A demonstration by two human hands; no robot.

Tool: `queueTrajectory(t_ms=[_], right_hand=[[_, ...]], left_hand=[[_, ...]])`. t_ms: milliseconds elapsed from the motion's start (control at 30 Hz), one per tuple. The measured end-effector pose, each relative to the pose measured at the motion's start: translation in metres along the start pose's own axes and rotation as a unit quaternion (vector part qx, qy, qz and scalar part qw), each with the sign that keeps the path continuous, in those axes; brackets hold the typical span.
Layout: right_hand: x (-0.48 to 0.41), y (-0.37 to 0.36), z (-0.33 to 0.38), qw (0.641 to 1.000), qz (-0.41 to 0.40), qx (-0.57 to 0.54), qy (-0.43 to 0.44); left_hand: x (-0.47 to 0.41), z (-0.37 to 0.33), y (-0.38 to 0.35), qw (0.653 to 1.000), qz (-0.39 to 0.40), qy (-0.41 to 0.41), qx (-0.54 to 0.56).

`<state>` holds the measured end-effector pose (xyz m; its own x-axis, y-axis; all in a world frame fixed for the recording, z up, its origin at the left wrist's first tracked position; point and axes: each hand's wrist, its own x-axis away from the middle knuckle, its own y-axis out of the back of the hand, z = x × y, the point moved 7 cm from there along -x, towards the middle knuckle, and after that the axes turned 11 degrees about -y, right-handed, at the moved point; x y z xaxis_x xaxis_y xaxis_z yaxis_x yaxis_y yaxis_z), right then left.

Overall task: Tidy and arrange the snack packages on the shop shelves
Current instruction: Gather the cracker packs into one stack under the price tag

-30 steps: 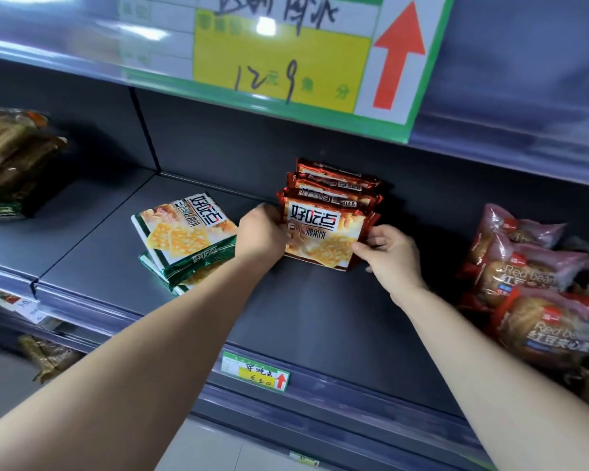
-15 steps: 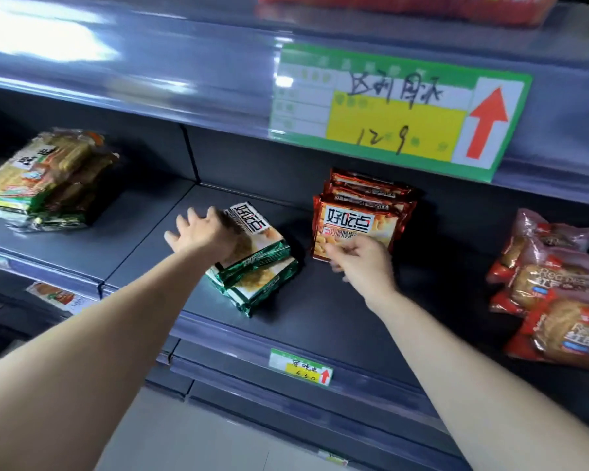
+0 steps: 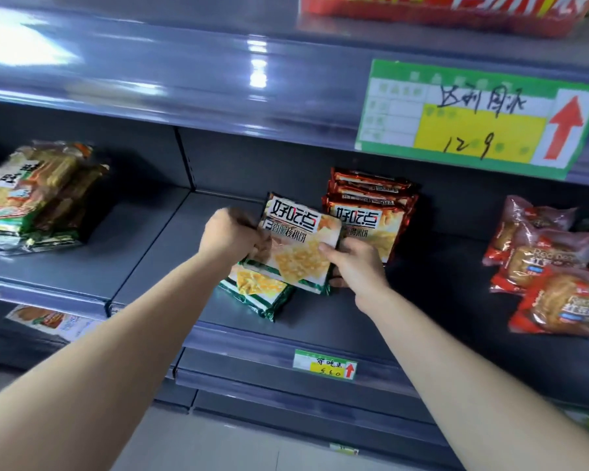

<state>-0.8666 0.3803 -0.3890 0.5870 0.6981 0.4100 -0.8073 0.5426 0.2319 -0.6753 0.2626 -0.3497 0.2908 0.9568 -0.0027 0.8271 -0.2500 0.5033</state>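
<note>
While both hands hold it, the top green packet (image 3: 296, 246) lies askew on a 2nd green packet (image 3: 255, 295) at mid shelf (image 3: 320, 321). The L hand (image 3: 230, 237) curls round its 9 o'clock edge; the R hand (image 3: 354, 263) pinches the 3 o'clock edge, thumb on the face, fingers under. At 1 o'clock, just behind the R hand, red packets (image 3: 371, 205) sit stacked. Well apart: bun packs (image 3: 551, 277) at 3 o'clock, cracker packs (image 3: 31, 198) at 9 o'clock. Down at 6 o'clock, a small price tag (image 3: 324, 364) on the shelf lip.
</note>
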Motion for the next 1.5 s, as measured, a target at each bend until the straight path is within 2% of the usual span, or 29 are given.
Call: queueTrajectory(t_ms=[133,300,400,567,667,700,767,833,967,1100,1167,1200,1267,1400,1500], right_hand=[[0.005,0.048,-0.001,0.992,-0.091,0.012,0.085],[-0.003,0.094,-0.021,0.979,-0.185,0.025,0.081],[-0.008,0.111,-0.027,0.970,-0.223,0.029,0.088],[-0.019,0.109,-0.026,0.973,-0.208,0.062,0.080],[-0.023,0.104,-0.023,0.972,-0.213,0.060,0.078],[-0.023,0.103,-0.022,0.971,-0.215,0.061,0.081],[-0.022,0.101,-0.021,0.969,-0.221,0.065,0.085],[-0.021,0.102,-0.023,0.967,-0.227,0.068,0.088],[-0.018,0.102,-0.026,0.969,-0.227,0.056,0.085],[-0.013,0.103,-0.032,0.967,-0.234,0.068,0.073],[-0.009,0.104,-0.032,0.965,-0.244,0.075,0.064],[-0.007,0.103,-0.032,0.965,-0.244,0.074,0.065],[-0.001,0.099,-0.030,0.968,-0.230,0.059,0.077],[0.015,0.084,-0.024,0.983,-0.156,-0.035,0.094],[0.025,0.078,-0.009,0.984,-0.116,-0.035,0.132]], left_hand=[[0.015,-0.025,-0.031,0.997,0.002,-0.063,0.033],[0.022,-0.044,-0.087,0.988,0.071,-0.115,0.074],[0.022,-0.042,-0.117,0.982,0.137,-0.116,0.062],[0.019,-0.035,-0.120,0.975,0.136,-0.159,-0.071],[0.013,-0.033,-0.095,0.956,0.068,-0.167,-0.232],[0.009,-0.026,-0.082,0.945,0.038,-0.141,-0.294],[0.001,-0.006,-0.061,0.921,0.029,-0.065,-0.384],[-0.002,0.014,-0.043,0.917,0.046,0.012,-0.396],[-0.006,0.045,-0.013,0.936,0.004,0.085,-0.342],[0.003,0.062,-0.008,0.980,0.002,0.110,-0.166],[0.014,0.061,-0.011,0.992,-0.022,0.123,-0.013],[0.020,0.059,-0.014,0.989,-0.039,0.125,0.067],[0.032,0.049,-0.015,0.981,-0.070,0.103,0.150],[0.048,0.021,-0.035,0.968,-0.089,0.058,0.229],[0.051,-0.001,-0.056,0.970,-0.096,0.016,0.223]])
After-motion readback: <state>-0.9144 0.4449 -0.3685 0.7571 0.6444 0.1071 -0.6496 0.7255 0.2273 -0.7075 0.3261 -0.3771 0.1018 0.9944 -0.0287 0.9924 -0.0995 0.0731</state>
